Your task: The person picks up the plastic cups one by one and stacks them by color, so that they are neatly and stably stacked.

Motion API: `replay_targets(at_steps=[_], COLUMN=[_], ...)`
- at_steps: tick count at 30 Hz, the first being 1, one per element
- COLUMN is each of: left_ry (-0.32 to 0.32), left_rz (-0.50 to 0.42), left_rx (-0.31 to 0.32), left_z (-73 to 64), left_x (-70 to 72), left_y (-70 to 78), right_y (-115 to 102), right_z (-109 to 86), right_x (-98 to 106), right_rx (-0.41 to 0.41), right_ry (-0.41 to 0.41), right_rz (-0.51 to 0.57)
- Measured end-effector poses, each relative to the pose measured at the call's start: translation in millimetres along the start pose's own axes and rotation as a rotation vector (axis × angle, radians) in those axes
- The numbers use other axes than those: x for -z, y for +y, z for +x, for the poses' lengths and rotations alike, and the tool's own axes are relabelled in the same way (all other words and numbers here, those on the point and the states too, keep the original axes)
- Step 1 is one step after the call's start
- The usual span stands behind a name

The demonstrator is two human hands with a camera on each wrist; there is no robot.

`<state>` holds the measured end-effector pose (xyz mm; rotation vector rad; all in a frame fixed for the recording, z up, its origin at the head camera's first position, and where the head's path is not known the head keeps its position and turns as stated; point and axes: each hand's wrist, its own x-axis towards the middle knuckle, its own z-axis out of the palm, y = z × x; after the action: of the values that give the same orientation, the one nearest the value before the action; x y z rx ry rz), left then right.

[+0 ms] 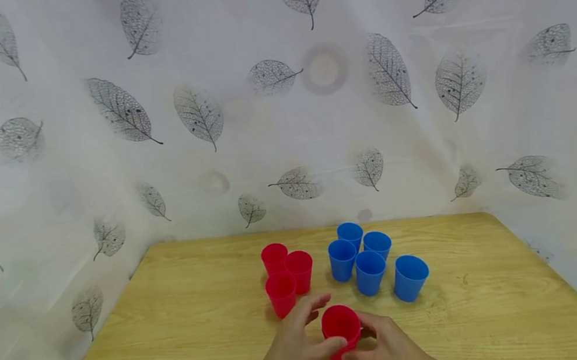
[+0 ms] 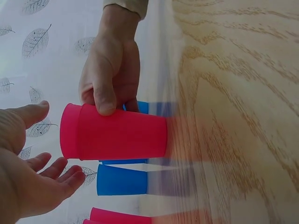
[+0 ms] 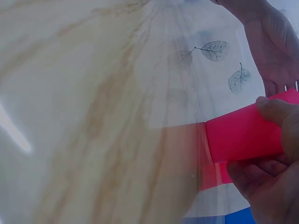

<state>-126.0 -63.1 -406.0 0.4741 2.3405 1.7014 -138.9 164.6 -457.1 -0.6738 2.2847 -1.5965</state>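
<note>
A stack of nested red plastic cups (image 1: 340, 322) stands upright near the front of the table; the left wrist view shows the doubled rim of the red cups (image 2: 121, 133). My right hand (image 1: 390, 345) grips the stack low on its right side, thumb in front; in the right wrist view, the fingers and thumb of that right hand (image 3: 275, 154) lie around the red wall (image 3: 245, 133). On the stack's left is my left hand (image 1: 297, 343), thumb and fingers spread around the rim. The left wrist view has this left hand (image 2: 32, 163) apart from the cups.
Behind my left hand, three red cups (image 1: 281, 292) stand grouped. Several blue cups (image 1: 370, 274) stand upright behind and to the right, one blue cup (image 1: 411, 278) slightly apart. The wooden table (image 1: 188, 331) ends at a leaf-patterned sheet (image 1: 263, 136) at the back and sides.
</note>
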Motion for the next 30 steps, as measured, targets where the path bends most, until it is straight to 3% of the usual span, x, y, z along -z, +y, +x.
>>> replay_targets(at_steps=[7, 12, 23, 30], left_ry=[0.041, 0.051, 0.065, 0.126], left_rz=[-0.021, 0.008, 0.024, 0.080], left_rx=[0.016, -0.020, -0.031, -0.086], left_z=[-2.7, -3.8, -6.0, -6.5], left_x=[4.8, 9.7, 13.6, 21.9], left_y=[-0.2, -1.1, -2.2, -6.0], right_y=[0.4, 0.1, 2.1, 0.6], right_z=[-0.5, -0.7, -0.5, 0.5], right_x=[0.3, 0.4, -0.2, -0.5], right_rx=[-0.006, -0.004, -0.021, -0.006], right_ry=[-0.004, -0.006, 0.001, 0.000], right_rz=[0.019, 0.013, 0.022, 0.017])
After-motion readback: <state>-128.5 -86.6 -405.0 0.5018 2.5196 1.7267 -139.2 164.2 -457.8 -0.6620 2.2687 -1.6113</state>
